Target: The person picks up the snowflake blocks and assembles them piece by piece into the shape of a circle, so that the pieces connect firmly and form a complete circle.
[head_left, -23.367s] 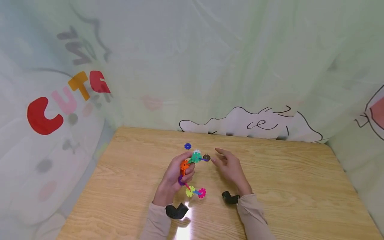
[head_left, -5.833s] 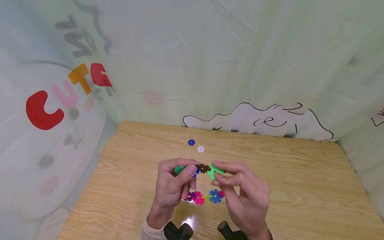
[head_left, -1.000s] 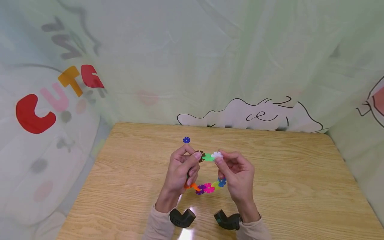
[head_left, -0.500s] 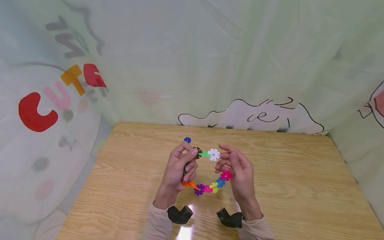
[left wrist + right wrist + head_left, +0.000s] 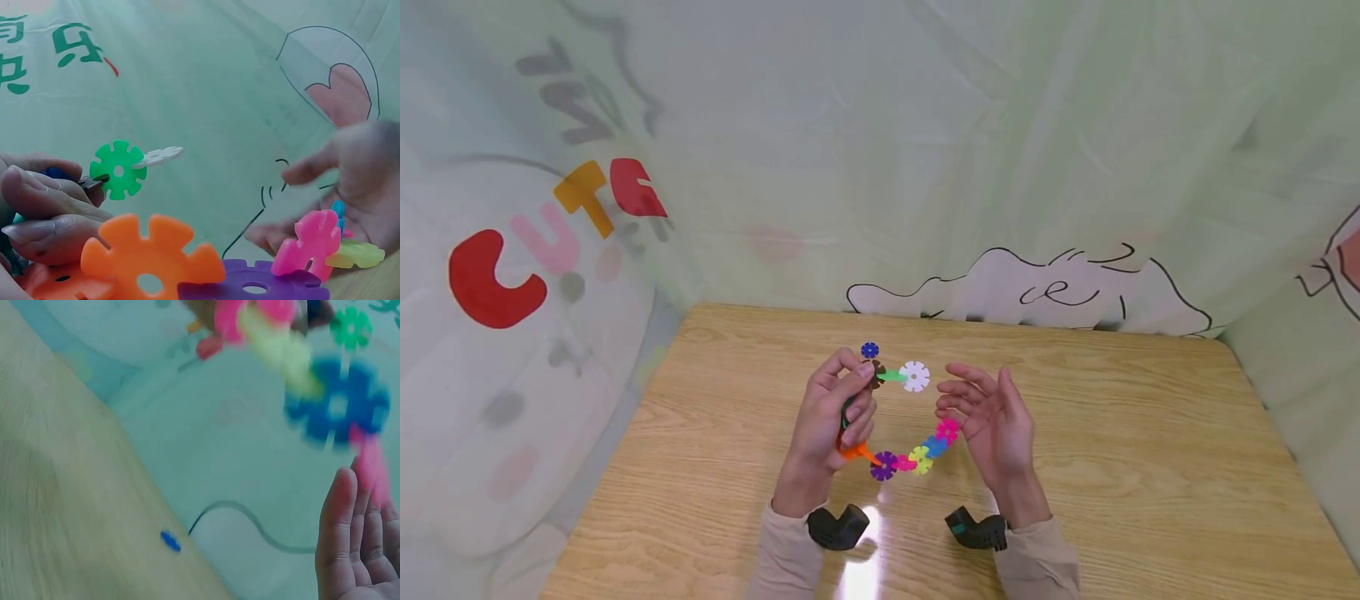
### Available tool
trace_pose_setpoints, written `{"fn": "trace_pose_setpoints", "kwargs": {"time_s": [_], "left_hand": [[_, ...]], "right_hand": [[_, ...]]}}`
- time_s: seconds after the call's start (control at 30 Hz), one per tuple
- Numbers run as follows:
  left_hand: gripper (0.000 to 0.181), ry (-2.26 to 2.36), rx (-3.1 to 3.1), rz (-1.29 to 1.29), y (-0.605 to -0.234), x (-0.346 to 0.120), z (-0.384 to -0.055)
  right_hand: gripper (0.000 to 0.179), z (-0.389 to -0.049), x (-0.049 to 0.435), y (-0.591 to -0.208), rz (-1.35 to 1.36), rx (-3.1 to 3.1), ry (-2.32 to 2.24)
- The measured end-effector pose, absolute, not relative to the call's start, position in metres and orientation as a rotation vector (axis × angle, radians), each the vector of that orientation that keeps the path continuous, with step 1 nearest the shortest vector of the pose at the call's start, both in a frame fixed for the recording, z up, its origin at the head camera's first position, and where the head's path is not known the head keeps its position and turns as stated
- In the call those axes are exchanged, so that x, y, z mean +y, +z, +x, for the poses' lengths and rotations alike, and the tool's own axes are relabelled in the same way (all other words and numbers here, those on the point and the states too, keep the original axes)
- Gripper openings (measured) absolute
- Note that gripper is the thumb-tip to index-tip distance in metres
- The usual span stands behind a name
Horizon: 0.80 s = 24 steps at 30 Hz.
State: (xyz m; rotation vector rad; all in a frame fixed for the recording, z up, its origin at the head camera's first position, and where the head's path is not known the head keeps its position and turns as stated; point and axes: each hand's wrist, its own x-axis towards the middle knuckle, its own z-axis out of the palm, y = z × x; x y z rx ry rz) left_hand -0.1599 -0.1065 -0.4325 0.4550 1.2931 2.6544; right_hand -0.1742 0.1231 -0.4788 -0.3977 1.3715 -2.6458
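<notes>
My left hand [image 5: 829, 417] grips a curved chain of slotted plastic snowflake discs, thumb and forefinger pinching a brown disc [image 5: 877, 374]. From there a green disc [image 5: 119, 170] and a white disc [image 5: 914, 377] stick out to the right at one end. The chain's other arm runs from an orange disc [image 5: 150, 262] through a purple disc [image 5: 883, 466], a pink one, a yellow disc [image 5: 921, 460] and a blue disc [image 5: 337, 403] to a pink end disc [image 5: 948, 430]. My right hand [image 5: 997, 429] holds nothing, its fingers spread and palm turned inward, close by that pink end.
A loose dark blue disc [image 5: 869, 350] lies on the wooden table [image 5: 1112, 467], just beyond my left hand. Printed curtains [image 5: 925, 167] enclose the table at the back and sides. A black device [image 5: 838, 527] sits at each wrist.
Over the last second my right hand has released the white disc, opened its fingers and drawn away. My left hand has shifted left with the chain. Earlier, the white disc lay on the table.
</notes>
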Motion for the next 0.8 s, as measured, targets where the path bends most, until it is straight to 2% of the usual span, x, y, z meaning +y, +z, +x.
{"fn": "trace_pose_setpoints", "kwargs": {"time_s": [0.17, 0.23, 0.3, 0.4, 0.5, 0.63, 0.73, 0.8], "left_hand": [[0.029, 2.682, 1.292, 0.472, -0.432, -0.116, -0.161], [0.029, 2.695, 1.289, 0.476, -0.432, -0.119, -0.161], [0.029, 2.707, 1.285, 0.48, -0.431, -0.12, -0.161], [0.029, 2.717, 1.279, 0.485, -0.431, -0.122, -0.162], [0.029, 2.71, 1.266, 0.486, -0.43, -0.122, -0.162], [0.028, 2.7, 1.255, 0.472, -0.429, -0.121, -0.16], [0.027, 2.691, 1.262, 0.468, -0.428, -0.12, -0.159], [0.027, 2.685, 1.269, 0.474, -0.428, -0.12, -0.159]], "right_hand": [[0.049, -0.203, 0.122, -0.507, 0.094, 1.815, -2.397], [0.046, -0.215, 0.119, -0.517, 0.168, 2.053, -2.151], [0.043, -0.225, 0.114, -0.525, 0.106, 2.284, -1.887], [0.044, -0.239, 0.103, -0.531, -0.159, 2.536, -1.585], [0.057, -0.25, 0.091, -0.53, -0.397, 2.691, -1.256], [0.074, -0.263, 0.073, -0.528, -0.521, 2.762, -0.811], [0.077, -0.269, 0.06, -0.528, -0.533, 2.759, -0.695], [0.07, -0.272, 0.053, -0.529, -0.587, 2.772, -0.673]]}}
